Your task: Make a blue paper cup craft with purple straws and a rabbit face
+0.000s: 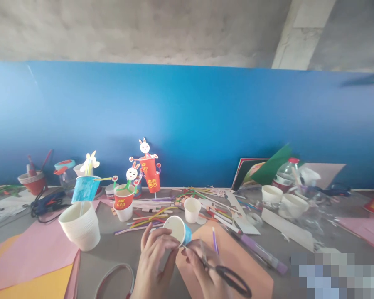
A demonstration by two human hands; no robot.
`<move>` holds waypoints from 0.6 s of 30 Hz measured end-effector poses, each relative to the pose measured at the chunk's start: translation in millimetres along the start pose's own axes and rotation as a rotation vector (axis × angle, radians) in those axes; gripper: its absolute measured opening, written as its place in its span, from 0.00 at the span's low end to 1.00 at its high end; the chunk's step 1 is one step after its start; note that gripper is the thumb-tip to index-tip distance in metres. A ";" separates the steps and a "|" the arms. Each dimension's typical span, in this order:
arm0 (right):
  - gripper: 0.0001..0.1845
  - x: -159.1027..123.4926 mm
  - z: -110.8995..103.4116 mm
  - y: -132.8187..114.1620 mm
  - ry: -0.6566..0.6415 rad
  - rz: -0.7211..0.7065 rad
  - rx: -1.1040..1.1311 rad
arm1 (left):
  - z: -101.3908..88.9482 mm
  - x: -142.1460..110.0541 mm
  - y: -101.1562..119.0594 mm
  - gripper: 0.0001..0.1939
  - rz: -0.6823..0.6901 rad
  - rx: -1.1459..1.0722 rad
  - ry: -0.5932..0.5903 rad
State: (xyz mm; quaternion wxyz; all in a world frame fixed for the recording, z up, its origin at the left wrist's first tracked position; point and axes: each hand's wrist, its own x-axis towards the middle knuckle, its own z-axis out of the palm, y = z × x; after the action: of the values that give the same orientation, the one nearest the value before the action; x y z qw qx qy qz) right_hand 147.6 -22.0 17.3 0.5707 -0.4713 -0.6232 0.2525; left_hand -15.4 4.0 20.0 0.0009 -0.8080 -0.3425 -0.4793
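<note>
Near the front middle, my left hand [154, 259] is closed on a paper cup [187, 234], white inside with a blue-painted outer wall. The cup is tipped so that its mouth faces left and toward me. My right hand [204, 272] grips a pair of scissors [233, 281] with dark handles, whose metal tips meet the cup's lower rim by my left fingertips. Whether the blades are apart cannot be made out. Beneath both hands lies an orange-pink paper sheet [246, 265], with a purple-and-white stick [215, 241] on it.
A stack of white paper cups [81, 228] stands left, below a blue cup figure [86, 189]. Red cup figures with rabbit heads [148, 166] stand behind. Coloured sticks [152, 218] litter the middle. Coloured paper [34, 257] lies left; a bottle [285, 172] stands right.
</note>
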 end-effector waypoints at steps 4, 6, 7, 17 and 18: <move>0.19 -1.1 -0.9 10.8 -0.024 -0.259 -0.236 | 4.3 -3.6 -0.9 0.10 -0.030 -0.018 -0.044; 0.15 -3.7 -1.9 16.4 0.044 -0.345 -0.295 | 5.4 -5.3 -1.2 0.08 -0.058 -0.035 -0.028; 0.13 -4.8 -2.6 18.1 0.066 -0.368 -0.310 | 6.0 -6.0 -1.1 0.08 -0.072 -0.045 -0.018; 0.24 12.5 1.2 21.0 0.009 -0.611 -0.511 | 2.3 -2.5 -3.4 0.10 -0.609 -0.654 -0.098; 0.24 14.2 1.3 21.3 0.010 -0.646 -0.548 | 0.9 -1.1 -4.2 0.10 -0.612 -0.633 -0.082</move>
State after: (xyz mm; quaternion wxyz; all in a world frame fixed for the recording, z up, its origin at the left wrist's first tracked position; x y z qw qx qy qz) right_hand 154.0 -0.2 5.6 0.4771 -0.3875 -0.7801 -0.1167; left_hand -17.3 6.9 17.3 -0.4021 -0.6483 -0.4021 -0.5063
